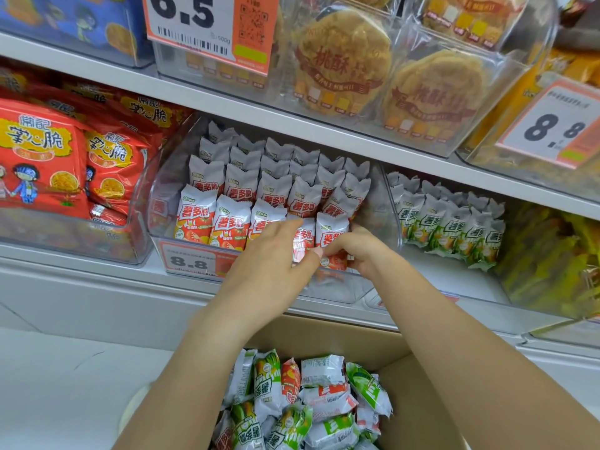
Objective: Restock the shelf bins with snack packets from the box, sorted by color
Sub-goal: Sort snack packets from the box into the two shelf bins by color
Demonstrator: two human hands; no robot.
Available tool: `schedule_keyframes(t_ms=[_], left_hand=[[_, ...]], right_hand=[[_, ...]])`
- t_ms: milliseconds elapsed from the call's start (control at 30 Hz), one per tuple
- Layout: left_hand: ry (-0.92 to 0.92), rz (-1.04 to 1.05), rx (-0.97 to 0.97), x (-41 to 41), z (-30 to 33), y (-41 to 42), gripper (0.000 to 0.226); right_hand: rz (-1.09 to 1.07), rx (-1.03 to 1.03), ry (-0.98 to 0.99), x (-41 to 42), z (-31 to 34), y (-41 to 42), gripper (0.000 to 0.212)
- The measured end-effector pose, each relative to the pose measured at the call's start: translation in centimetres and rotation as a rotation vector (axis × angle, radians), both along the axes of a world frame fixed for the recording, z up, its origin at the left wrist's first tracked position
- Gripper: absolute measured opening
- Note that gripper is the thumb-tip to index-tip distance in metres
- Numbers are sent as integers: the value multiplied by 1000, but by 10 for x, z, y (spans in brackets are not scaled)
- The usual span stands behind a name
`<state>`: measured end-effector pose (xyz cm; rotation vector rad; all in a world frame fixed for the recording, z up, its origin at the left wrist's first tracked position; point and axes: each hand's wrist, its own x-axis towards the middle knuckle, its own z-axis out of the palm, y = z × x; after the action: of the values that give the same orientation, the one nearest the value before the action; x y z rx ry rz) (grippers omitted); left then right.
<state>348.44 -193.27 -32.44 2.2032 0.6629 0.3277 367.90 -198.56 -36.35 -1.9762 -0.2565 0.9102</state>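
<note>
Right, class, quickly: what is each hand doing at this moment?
Left hand: open, fingers extended against the red packets in the front row.
Right hand: pinching a red packet at the bin's front.

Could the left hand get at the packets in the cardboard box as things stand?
Probably yes. The left hand is up at the red packet bin, seemingly holding nothing, and the cardboard box sits open directly beneath its forearm, its green and red packets uncovered. Nothing lies between.
</note>
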Motion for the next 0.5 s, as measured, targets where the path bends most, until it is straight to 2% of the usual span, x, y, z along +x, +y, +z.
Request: schedule_keyframes(t_ms=[133,267,333,433,500], left_hand=[[15,-12,11,0,-2,1,61],[34,-2,33,3,-3,-1,58],[41,-3,57,5,-3,-2,58],[33,-2,84,5,-3,-1,56],[30,17,109,2,-4,2,55]], right_hand=[[-28,21,37,3,-2,2,67],[54,53,-162,-1,-4,5,92],[71,49,-194,-2,-5,7,96],[61,6,-199,1,-5,6,65],[87,-114,-312,3,-7,6,45]])
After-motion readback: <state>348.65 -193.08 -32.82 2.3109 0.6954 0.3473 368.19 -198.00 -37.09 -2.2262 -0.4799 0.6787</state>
